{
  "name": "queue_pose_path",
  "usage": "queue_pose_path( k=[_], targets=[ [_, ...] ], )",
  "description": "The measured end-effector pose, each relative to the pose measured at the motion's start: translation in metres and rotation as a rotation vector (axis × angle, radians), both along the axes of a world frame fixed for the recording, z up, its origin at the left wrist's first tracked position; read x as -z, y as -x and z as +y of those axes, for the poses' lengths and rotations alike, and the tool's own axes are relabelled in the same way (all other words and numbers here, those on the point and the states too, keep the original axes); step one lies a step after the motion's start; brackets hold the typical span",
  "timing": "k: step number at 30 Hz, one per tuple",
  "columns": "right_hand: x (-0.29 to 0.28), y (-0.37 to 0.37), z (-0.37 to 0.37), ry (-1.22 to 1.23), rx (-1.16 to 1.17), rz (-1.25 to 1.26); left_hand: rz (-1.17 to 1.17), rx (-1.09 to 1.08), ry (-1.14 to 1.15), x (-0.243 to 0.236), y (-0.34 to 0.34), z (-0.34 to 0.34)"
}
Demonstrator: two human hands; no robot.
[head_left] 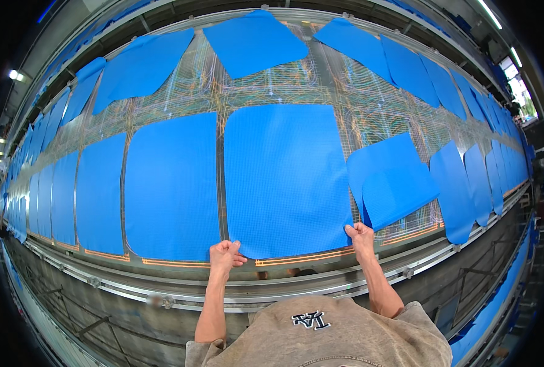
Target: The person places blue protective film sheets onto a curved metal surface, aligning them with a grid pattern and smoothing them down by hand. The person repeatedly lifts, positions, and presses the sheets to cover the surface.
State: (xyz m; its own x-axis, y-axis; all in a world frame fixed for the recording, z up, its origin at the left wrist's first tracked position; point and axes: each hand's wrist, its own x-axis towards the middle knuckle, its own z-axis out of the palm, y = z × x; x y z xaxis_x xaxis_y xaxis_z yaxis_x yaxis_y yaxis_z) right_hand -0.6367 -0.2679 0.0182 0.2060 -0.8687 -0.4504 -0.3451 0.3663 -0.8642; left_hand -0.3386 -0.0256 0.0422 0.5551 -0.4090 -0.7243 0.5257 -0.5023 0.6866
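A large blue textured sheet (284,177) with rounded corners lies over the long table in front of me. My left hand (225,253) pinches its near left corner, fingers closed. At the near right corner, my right hand (360,237) grips the same sheet between thumb and fingers. The near edge runs between both hands, just inside the table's front rail. To the left lies a similar flat blue sheet (173,186), a narrow gap away. On the right, a folded blue sheet (394,180) rests askew, close to my right hand.
The long table (272,93) carries a surface covered in coloured lines. Along its front runs a metal rail (198,301) with small clamps. More blue sheets (257,43) lie along the far side, some skewed. Other sheets (452,189) continue in a row to the right.
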Motion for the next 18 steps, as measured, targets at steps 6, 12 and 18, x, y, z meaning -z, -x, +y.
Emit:
queue_pose_path(
  k=[6, 12, 18],
  targets=[
    [-0.0024, -0.002, 0.0027, -0.006, 0.036, -0.007, 0.01, -0.006, 0.011, 0.0019, 0.0001, 0.0004],
    [0.0019, 0.0025, 0.0025, -0.017, 0.052, -0.029, 0.009, -0.016, 0.015, -0.0027, 0.0011, -0.0013],
    [-0.0046, 0.0023, 0.0065, 0.003, 0.057, -0.054, 0.011, -0.03, 0.049, 0.0029, 0.0014, 0.0045]
  ],
)
